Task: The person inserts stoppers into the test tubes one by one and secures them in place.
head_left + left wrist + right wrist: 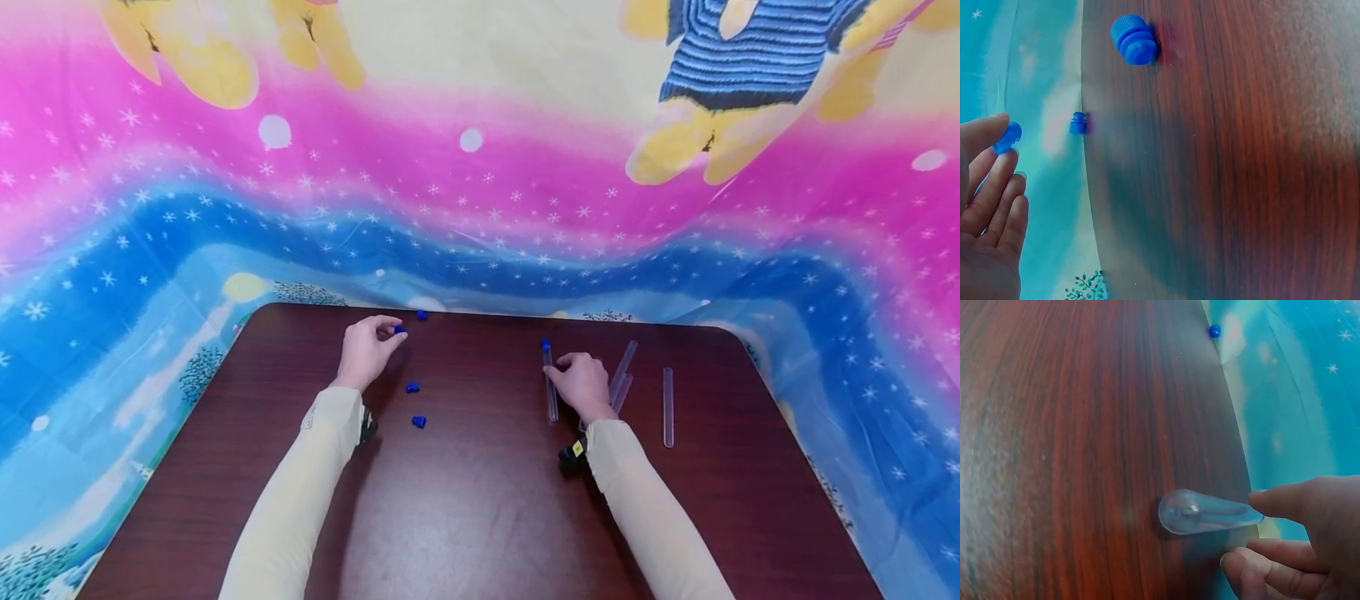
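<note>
My left hand (365, 354) pinches a small blue cap (1008, 137) between thumb and fingertips, above the table's far left part. Beside it, near the far edge, lies another blue cap (422, 315). Two more blue caps, one (412, 387) behind the other (418, 422), lie closer to me. A clear test tube (551, 396) with a blue cap (546, 343) in its far end lies at my right hand (583, 383). In the right wrist view, my thumb (1285, 499) is at the tube's far part, while the other fingers sit apart from it, loosely bent.
Right of my right hand lie more clear tubes, one (630, 358) partly hidden by another (622, 392), and a separate tube (667, 408) further right. The dark wooden table (465, 500) ends at a patterned cloth (465, 200) that hangs behind it.
</note>
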Demonstrator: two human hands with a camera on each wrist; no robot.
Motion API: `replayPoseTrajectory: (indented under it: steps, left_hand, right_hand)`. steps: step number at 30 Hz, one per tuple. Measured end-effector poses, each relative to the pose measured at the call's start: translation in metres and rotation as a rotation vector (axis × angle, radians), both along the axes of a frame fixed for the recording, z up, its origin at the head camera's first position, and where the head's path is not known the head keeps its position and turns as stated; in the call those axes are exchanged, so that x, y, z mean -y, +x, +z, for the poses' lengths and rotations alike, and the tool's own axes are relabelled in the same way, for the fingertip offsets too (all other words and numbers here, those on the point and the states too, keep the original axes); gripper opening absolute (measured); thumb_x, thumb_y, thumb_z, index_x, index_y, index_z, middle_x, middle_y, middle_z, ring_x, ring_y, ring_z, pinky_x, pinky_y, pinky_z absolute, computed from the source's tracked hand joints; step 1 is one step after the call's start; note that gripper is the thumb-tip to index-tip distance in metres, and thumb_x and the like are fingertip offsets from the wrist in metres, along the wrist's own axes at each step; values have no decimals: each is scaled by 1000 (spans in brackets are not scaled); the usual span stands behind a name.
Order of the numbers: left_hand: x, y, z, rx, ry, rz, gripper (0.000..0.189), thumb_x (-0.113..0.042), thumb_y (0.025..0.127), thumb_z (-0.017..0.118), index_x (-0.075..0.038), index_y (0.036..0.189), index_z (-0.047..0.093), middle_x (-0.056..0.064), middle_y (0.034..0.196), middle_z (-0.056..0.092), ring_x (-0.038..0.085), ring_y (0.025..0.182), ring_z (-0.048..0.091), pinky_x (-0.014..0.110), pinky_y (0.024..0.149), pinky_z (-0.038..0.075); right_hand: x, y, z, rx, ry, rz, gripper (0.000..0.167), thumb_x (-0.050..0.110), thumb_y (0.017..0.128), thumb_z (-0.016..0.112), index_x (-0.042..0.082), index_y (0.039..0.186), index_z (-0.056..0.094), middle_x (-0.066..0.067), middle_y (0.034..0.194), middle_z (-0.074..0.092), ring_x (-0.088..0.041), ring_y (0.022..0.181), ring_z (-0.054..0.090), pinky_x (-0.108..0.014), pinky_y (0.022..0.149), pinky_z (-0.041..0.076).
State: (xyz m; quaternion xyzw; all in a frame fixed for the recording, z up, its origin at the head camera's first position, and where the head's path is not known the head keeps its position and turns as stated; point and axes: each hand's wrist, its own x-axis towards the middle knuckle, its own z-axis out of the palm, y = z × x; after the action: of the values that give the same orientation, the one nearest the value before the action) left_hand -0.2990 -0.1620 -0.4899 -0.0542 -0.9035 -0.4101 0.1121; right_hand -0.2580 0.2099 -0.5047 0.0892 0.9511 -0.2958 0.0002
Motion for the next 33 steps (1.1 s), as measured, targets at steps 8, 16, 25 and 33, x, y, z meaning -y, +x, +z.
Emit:
replayPoseTrajectory:
  steps: [8, 16, 25, 33]
  left_hand:
    - [0, 0, -2, -18, -25, -13, 24, -22, 93, 78, -10, 113, 78, 5, 96, 72, 24, 91, 66, 41, 83, 54]
    - [-5, 1, -2, -49, -8, -52, 23, -22, 94, 77, -11, 114, 78, 3, 92, 73, 21, 86, 69, 41, 82, 56]
    - [-8, 5, 0, -52, -17, -56, 22, -21, 93, 78, -12, 113, 77, 3, 92, 73, 20, 84, 68, 40, 79, 57]
    - [-10, 7, 3, -49, -36, -74, 24, -20, 94, 77, -10, 116, 76, 7, 98, 73, 23, 88, 68, 43, 81, 56]
  right_hand:
    - [-10, 0, 2, -56, 9, 3, 41, 36, 96, 72, 3, 120, 74, -17, 109, 73, -30, 88, 68, -45, 76, 55]
    - [-23, 2, 11, -67, 15, -31, 41, 37, 97, 71, 3, 118, 74, -18, 109, 73, -32, 87, 68, -49, 78, 54]
    - [-39, 8, 22, -66, 3, -65, 42, 35, 98, 69, -1, 119, 72, -22, 109, 72, -34, 85, 68, -49, 76, 56]
    - [-47, 14, 27, -24, 31, -53, 40, 33, 96, 72, -2, 116, 71, -21, 104, 71, -31, 78, 67, -46, 69, 56]
